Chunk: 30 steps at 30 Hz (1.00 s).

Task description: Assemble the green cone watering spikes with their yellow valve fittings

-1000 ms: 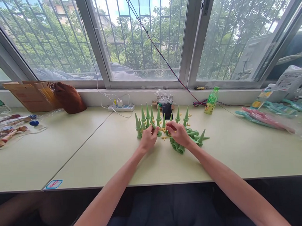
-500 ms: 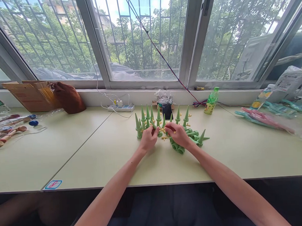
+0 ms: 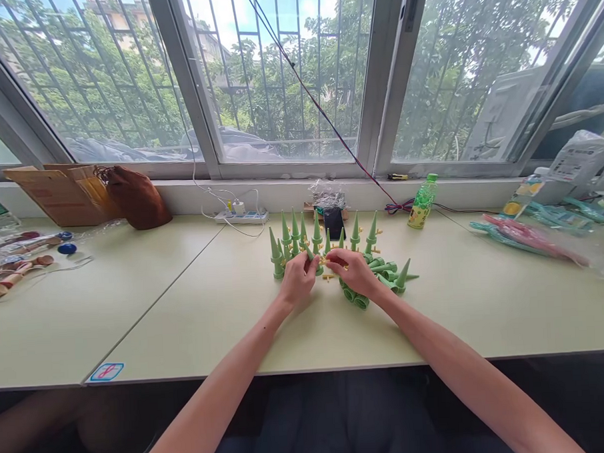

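Note:
My left hand (image 3: 298, 277) is closed on a green plastic cone (image 3: 310, 253), which leans with its tip up and to the left. Just right of it, my right hand (image 3: 355, 271) pinches a small yellow peg (image 3: 324, 261) against the cone's side. Several green cones (image 3: 275, 249) stand upright behind and left of my hands, some with yellow pegs sticking out sideways. Beneath and beside my right hand lies a heap of green cones (image 3: 361, 303), hollow ends facing me. A loose yellow peg (image 3: 328, 277) lies on the table between my hands.
Behind the cones are a black phone (image 3: 334, 222) and crumpled clear plastic (image 3: 327, 194). A power strip (image 3: 242, 217), a brown pouch (image 3: 138, 197) and wooden toys (image 3: 18, 272) are on the left. A green bottle (image 3: 423, 202) and bagged pink and teal items (image 3: 533, 240) are on the right.
My right hand has moved slightly left, bringing the yellow peg up to the green cone. My left hand stays nearly in place, still holding the cone.

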Available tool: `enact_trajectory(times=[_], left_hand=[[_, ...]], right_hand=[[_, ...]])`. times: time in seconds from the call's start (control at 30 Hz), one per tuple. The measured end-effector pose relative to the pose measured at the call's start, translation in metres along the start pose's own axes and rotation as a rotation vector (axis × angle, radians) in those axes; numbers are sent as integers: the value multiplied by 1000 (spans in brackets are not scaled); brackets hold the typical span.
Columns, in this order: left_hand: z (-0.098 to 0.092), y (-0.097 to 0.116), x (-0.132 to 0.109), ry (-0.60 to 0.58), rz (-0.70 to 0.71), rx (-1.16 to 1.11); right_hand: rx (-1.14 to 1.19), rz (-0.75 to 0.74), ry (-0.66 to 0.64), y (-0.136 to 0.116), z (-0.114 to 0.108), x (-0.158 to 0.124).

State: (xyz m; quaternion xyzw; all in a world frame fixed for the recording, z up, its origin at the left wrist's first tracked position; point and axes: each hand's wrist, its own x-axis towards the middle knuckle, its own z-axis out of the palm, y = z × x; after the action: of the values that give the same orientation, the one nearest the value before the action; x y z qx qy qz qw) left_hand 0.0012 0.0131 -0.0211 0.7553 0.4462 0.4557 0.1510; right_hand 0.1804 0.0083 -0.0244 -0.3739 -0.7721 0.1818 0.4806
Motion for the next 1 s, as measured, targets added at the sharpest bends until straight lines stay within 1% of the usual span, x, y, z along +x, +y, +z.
enact_trajectory(times=[0.47, 0.67, 1.0], left_hand=[[-1, 2, -1, -1, 70, 12], [0, 0, -2, -12, 109, 12], [1, 0, -3, -6, 124, 12]], right_hand=[[-36, -11, 11, 2, 0, 1], [-93, -12, -8, 1, -1, 1], [-145, 11, -20, 0, -2, 1]])
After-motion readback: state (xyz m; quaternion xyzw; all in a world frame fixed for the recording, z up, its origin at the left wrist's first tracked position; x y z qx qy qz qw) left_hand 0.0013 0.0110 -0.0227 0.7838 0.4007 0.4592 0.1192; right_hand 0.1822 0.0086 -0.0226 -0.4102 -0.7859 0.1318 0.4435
